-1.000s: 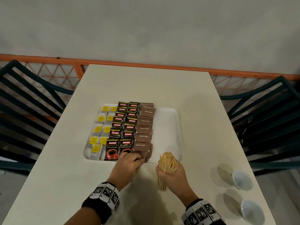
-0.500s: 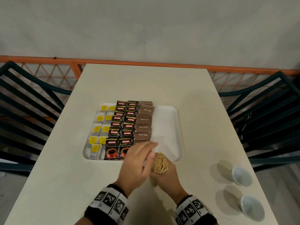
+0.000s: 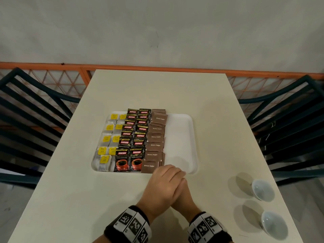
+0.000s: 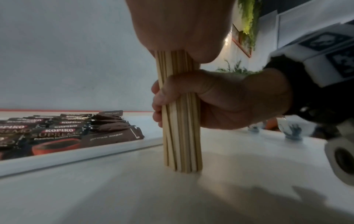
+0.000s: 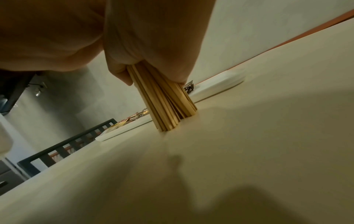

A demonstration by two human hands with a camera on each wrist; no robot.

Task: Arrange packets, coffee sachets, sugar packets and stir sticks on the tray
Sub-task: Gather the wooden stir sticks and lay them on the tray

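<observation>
I note both hands, left hand (image 3: 164,185) above right hand (image 4: 216,101), clamped on upright stir sticks (image 4: 181,136), squaring their ends against the table (image 3: 73,199).

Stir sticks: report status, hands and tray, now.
Right hand grips the stir sticks, bundle upright, ends on the table. Left hand covers the bundle's top. Tray has bare space right of the brown sugar packets; nothing blocks it.
</observation>
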